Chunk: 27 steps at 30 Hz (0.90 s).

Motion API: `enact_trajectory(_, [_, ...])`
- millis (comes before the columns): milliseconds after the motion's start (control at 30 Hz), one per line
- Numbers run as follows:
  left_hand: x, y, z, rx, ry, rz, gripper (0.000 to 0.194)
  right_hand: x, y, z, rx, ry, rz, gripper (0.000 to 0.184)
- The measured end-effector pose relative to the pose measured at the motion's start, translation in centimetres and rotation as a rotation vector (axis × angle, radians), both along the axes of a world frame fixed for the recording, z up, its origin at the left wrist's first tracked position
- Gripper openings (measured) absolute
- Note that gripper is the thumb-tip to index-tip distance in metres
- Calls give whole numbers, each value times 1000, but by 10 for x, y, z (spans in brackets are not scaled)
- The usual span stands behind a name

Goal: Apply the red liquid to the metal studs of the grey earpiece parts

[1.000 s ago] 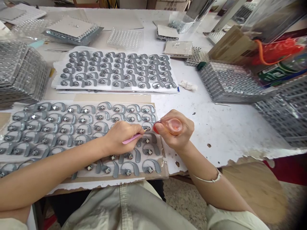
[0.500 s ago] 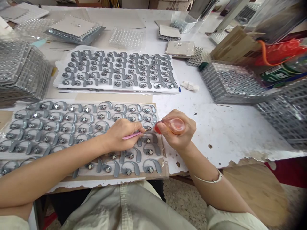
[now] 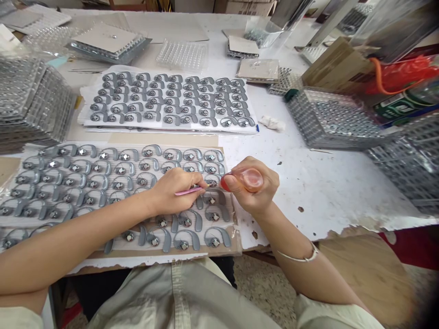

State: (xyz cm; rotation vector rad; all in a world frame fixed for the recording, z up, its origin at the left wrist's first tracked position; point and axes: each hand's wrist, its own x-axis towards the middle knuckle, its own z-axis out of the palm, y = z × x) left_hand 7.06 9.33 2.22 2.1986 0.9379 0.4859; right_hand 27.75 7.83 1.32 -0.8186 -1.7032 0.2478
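My left hand point(image 3: 176, 189) is closed around a slim pink pointed tool point(image 3: 188, 191), its pale tip reaching toward a grey curved piece point(image 3: 212, 181) with a round metallic part, near the right edge of the front sheet. Opposite it, my right hand point(image 3: 257, 187) grips a translucent orange squeeze bottle point(image 3: 252, 179), tilted with its red end point(image 3: 226, 182) close beside that same piece. The bottle's tip is too small to make out. Rows of similar hook-shaped grey pieces cover the front sheet point(image 3: 229, 237), and my left forearm hides some of them.
Behind lies a second sheet point(image 3: 164, 126) of grey hook-shaped pieces. Stacked clear trays point(image 3: 30, 100) stand at left, and more filled trays point(image 3: 332, 119) at right. A cardboard box point(image 3: 338, 64) and a green container point(image 3: 398, 105) are at the back right.
Almost nothing differs. My right hand and the bottle have shifted very slightly left; the left hand stays at the same piece.
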Motion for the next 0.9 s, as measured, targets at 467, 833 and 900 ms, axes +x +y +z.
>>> enact_trajectory(467, [0, 4, 2, -34, -68, -14, 10, -1, -1, -2, -16, -1, -25, 13])
enact_trajectory(833, [-1, 6, 1, -56, -97, -3, 8, 1, 0, -3, -9, 28, -23, 14])
enact_trajectory(900, [-1, 6, 1, -60, -94, -4, 9, 1, 0, -3, 0, 25, -26, 14])
